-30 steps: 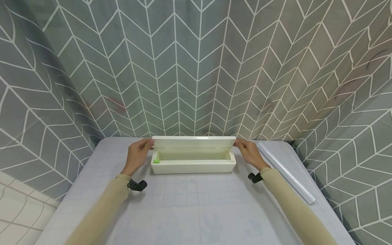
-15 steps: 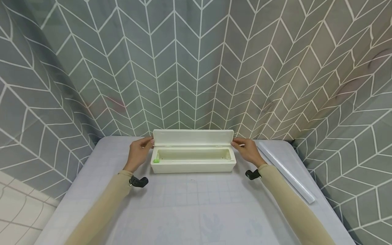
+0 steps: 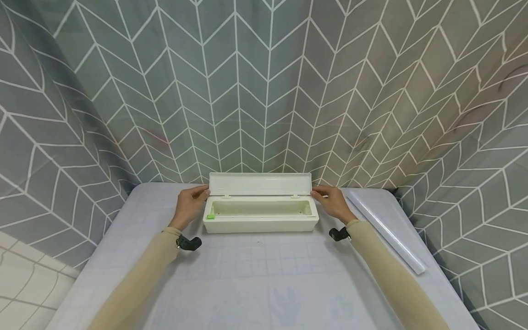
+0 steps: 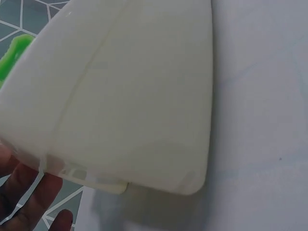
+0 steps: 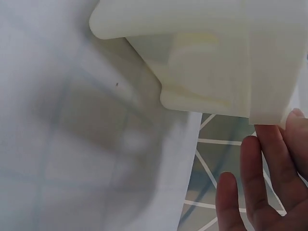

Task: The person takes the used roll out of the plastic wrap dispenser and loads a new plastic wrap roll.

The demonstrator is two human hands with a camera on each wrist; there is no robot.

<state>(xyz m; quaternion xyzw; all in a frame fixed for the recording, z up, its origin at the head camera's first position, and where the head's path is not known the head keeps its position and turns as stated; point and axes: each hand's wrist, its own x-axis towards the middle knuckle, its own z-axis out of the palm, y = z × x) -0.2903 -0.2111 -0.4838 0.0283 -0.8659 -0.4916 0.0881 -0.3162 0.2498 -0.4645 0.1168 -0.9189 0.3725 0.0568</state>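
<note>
A long white cling film dispenser point(image 3: 261, 226) sits at the far middle of the table, its long trough facing up. Its hinged lid point(image 3: 261, 184) stands tipped back behind the trough. A small green slide cutter point(image 3: 211, 217) is at the front left corner of the rim. My left hand point(image 3: 189, 207) pinches the lid's left end, and the right hand point(image 3: 332, 201) pinches its right end. In the left wrist view the dispenser's end wall point(image 4: 144, 106) hides part of the hand. In the right wrist view, thumb and fingers point(image 5: 269, 159) meet at the lid's edge.
To the right, a roll of clear cling film point(image 3: 385, 231) lies slantwise along the table's side. Under everything is a pale patterned cloth on the table point(image 3: 264, 284). Grey herringbone curtains point(image 3: 264, 91) close off the back and sides.
The dispenser's lid has swung further back, away from me, so its inner face and hinges now show. Both hands have moved slightly inward with it; the dispenser's base has stayed in place.
</note>
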